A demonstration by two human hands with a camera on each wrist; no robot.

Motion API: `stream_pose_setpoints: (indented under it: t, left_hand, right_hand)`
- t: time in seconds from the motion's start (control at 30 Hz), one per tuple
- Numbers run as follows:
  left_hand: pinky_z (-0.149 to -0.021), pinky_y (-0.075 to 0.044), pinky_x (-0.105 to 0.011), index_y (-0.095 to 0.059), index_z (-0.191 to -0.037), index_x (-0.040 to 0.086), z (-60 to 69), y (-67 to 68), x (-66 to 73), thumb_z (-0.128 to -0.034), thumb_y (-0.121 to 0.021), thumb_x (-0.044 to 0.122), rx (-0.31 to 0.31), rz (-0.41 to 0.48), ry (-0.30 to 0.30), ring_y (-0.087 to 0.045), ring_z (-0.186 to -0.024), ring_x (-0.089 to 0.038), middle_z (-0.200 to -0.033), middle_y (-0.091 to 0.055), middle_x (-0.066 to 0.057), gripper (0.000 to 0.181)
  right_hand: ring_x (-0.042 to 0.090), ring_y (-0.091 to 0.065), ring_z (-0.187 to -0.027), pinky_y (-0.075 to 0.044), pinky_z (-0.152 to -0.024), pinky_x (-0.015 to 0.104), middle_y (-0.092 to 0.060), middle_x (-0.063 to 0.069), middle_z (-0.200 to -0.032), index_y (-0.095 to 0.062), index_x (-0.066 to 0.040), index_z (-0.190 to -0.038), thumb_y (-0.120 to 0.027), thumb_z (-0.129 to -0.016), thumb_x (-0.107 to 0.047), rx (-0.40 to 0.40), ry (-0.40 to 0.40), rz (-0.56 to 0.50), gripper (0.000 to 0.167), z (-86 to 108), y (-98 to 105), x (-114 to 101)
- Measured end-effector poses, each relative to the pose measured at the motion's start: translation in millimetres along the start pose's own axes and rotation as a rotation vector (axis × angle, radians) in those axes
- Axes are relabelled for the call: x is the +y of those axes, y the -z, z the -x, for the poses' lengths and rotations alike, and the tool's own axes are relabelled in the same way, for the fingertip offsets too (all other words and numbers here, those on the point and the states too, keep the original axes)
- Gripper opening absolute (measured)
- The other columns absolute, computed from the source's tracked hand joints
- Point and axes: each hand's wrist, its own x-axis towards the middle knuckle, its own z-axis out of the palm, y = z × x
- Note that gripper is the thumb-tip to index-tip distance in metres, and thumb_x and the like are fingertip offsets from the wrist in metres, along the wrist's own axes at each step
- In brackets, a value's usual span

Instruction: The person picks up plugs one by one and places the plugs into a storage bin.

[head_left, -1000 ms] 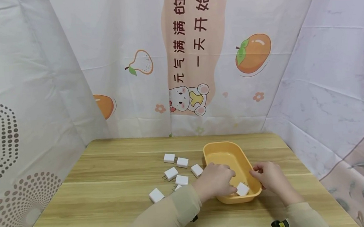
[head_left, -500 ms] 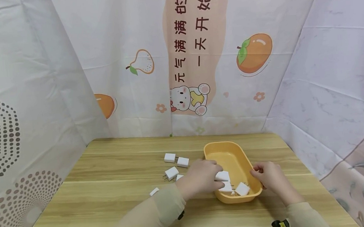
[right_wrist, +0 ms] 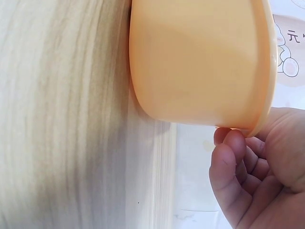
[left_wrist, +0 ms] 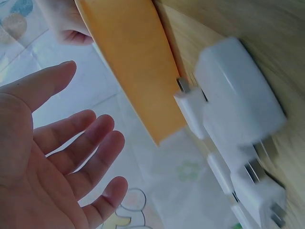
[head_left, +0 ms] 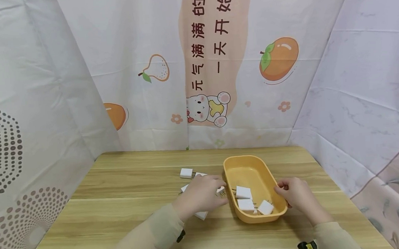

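My left hand (head_left: 202, 194) is over the white plug-in chargers on the table, left of the orange tray (head_left: 274, 175). In the left wrist view its fingers (left_wrist: 102, 155) are spread and loosely bent, with nothing held. A white charger (left_wrist: 238, 90) with metal prongs lies near it, and others sit beyond. Part of the group is hidden under the hand in the head view. My right hand (head_left: 294, 193) pinches the tray's right rim between thumb and fingers, as the right wrist view also shows (right_wrist: 257, 171). White chargers (head_left: 243, 192) lie inside the tray's near half.
A white charger (head_left: 186, 173) lies at the back of the loose group on the wooden table (head_left: 122, 205). Printed cloth (head_left: 143, 101) hangs behind the table and along both sides.
My left hand released white chargers into the tray, then moved left over the loose ones. The right hand has stayed on the tray's rim, and the tray has barely moved.
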Motion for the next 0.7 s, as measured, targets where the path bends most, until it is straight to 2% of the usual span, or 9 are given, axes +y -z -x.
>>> stream_pose_setpoints:
  t: [0.13,0.27,0.57,0.7]
  left_hand:
    - [-0.095,-0.05,-0.048,-0.072,-0.125,0.021,6.6,1.1,-9.7,-0.0893,-0.074,0.048,0.007,0.005,0.006,-0.065,-0.113,-0.015,-0.126,-0.068,0.006,0.044]
    - [-0.098,-0.05,-0.044,-0.071,-0.129,0.018,14.0,2.8,-18.4,-0.0896,-0.074,0.048,0.017,-0.005,0.002,-0.063,-0.12,-0.019,-0.13,-0.067,0.001,0.049]
    - [-0.096,-0.051,-0.042,-0.071,-0.129,0.015,31.5,8.1,-37.3,-0.089,-0.075,0.042,-0.002,0.074,0.044,-0.064,-0.113,-0.022,-0.125,-0.068,-0.003,0.049]
    - [-0.09,-0.053,-0.039,-0.072,-0.127,0.015,39.7,10.2,-45.6,-0.0874,-0.077,0.038,0.017,0.085,0.044,-0.066,-0.107,-0.02,-0.12,-0.07,-0.002,0.047]
  right_hand:
    - [0.017,-0.057,-0.047,-0.05,-0.044,0.032,-0.065,0.0,-0.073,-0.073,-0.002,-0.096,-0.07,-0.095,-0.015,0.004,0.007,0.002,0.013,0.3,0,1]
    - [0.016,-0.058,-0.048,-0.05,-0.045,0.032,-0.065,0.0,-0.073,-0.074,-0.002,-0.096,-0.07,-0.095,-0.016,0.001,0.003,-0.003,0.014,0.4,0,1]
    - [0.016,-0.058,-0.048,-0.051,-0.045,0.032,-0.065,0.0,-0.073,-0.074,-0.003,-0.098,-0.07,-0.094,-0.015,0.008,-0.007,-0.016,0.014,-1.1,-2,2]
    - [0.016,-0.058,-0.048,-0.051,-0.044,0.032,-0.066,0.0,-0.073,-0.075,-0.004,-0.097,-0.071,-0.093,-0.015,0.017,-0.002,-0.018,0.012,-1.4,-3,3]
